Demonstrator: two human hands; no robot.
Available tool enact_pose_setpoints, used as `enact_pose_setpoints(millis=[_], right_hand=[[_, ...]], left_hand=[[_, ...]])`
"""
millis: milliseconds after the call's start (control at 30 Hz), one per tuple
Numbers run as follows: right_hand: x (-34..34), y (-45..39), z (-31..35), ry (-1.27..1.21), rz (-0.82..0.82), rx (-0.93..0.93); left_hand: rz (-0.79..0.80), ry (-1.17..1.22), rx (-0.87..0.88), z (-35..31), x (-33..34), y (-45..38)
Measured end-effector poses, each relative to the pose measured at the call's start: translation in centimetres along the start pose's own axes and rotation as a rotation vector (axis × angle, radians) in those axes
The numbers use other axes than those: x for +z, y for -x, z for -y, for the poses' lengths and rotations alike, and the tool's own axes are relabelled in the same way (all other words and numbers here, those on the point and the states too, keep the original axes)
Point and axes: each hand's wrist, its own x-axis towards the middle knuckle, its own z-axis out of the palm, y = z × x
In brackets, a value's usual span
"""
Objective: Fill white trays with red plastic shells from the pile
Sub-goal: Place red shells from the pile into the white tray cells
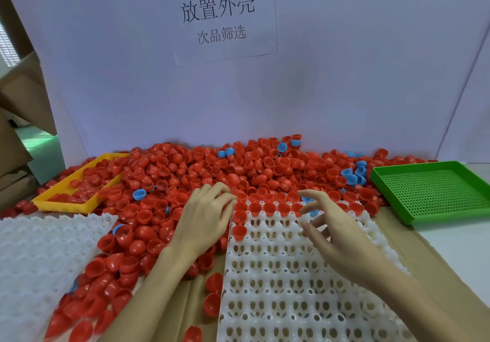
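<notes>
A big pile of red plastic shells (212,172) covers the table's back and left. A white tray (291,275) with rows of holes lies in front of me; several red shells (269,208) sit in its far row and two (239,231) down its left column. My left hand (206,217) rests on the pile at the tray's far left corner, fingers relaxed and reaching into the shells. My right hand (331,230) hovers over the tray's far right part, fingers spread and loosely bent, holding nothing that I can see.
A second white tray (39,256) lies at the left. A yellow bin (66,201) with red shells sits at the back left, a green perforated tray (434,190) at the right. A few blue shells (354,174) are mixed into the pile. A white board (238,89) stands behind.
</notes>
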Motion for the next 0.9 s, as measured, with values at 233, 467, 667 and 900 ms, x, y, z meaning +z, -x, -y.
enact_pose_setpoints(millis=[233, 467, 667, 900], right_hand=[[-0.1, 0.3, 1.2, -0.079, 0.065, -0.168], [0.0, 0.0, 1.2, -0.088, 0.044, -0.22], [-0.2, 0.2, 1.6, -0.264, 0.083, -0.145], [-0.4, 0.3, 2.1, -0.324, 0.108, -0.111]], left_hand=[[0.086, 0.109, 0.293, -6.9, -1.0, 1.6], [-0.025, 0.226, 0.365, -7.3, -0.7, 2.3], [0.02, 0.548, -0.021, -6.8, -0.6, 3.0], [-0.015, 0.753, -0.2, -7.6, -0.4, 3.0]])
